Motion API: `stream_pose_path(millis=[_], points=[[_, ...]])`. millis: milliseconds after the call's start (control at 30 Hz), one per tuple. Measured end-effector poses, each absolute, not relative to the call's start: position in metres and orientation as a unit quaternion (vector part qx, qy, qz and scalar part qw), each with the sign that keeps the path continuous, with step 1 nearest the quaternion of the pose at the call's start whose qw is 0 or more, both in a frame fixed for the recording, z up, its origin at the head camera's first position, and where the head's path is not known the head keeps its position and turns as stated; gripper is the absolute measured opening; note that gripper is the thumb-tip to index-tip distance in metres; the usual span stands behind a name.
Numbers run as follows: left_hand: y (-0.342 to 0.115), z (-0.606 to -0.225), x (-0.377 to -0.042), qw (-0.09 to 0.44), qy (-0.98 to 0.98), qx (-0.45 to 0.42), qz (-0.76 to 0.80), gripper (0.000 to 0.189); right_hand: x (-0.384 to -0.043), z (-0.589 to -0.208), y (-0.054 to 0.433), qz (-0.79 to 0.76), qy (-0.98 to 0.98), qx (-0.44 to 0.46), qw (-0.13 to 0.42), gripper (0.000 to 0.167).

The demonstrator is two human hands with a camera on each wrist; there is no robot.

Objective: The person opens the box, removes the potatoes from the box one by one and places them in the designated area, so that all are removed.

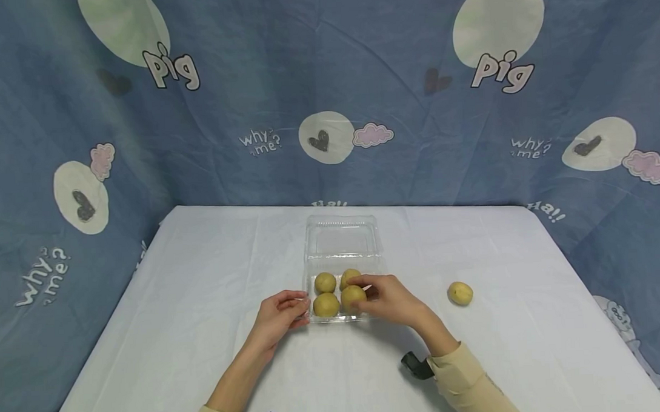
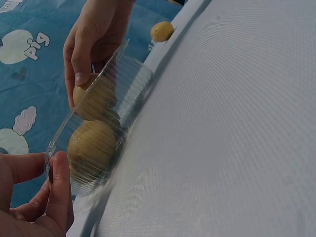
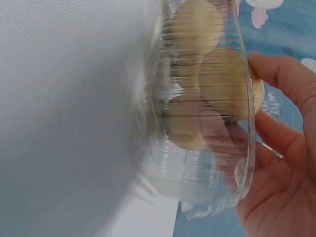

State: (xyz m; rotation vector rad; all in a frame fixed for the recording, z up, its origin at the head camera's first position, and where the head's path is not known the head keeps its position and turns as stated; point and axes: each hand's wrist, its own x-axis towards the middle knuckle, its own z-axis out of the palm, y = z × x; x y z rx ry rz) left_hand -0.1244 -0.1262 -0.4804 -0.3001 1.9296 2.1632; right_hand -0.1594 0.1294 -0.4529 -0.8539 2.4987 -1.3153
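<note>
A clear plastic clamshell box (image 1: 343, 267) lies with its lid folded back, several round yellow-brown potatoes in its tray. My left hand (image 1: 283, 312) pinches the tray's left rim between thumb and fingers, as the left wrist view also shows. At the tray's front right, my right hand (image 1: 394, 298) grips a potato (image 1: 352, 297), its thumb and fingers on the upper part and reaching in over the rim. Beside it sit the front-left potato (image 1: 326, 305) and the back-left potato (image 1: 325, 283). The back-right potato (image 1: 349, 276) is partly covered by my right fingers.
One more potato (image 1: 460, 293) lies on the white-covered table (image 1: 202, 283), to the right of the box. A blue printed curtain (image 1: 325, 67) hangs behind the table and along its sides.
</note>
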Motion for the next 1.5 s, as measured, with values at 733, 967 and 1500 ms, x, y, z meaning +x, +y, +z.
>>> stream_pose_path(millis=[733,967,1500], points=[[-0.126,-0.48,-0.125,0.111,0.662,-0.104,0.734,0.023,-0.149,-0.446,0.15,-0.513,0.818,-0.245,0.09,0.042],[-0.126,-0.48,-0.125,0.112,0.661,-0.105,0.734,0.024,-0.144,-0.443,0.154,-0.512,0.823,-0.232,0.084,0.041],[-0.125,-0.48,-0.126,0.114,0.665,-0.108,0.73,0.024,-0.132,-0.445,0.175,-0.526,0.814,-0.238,0.058,0.04]])
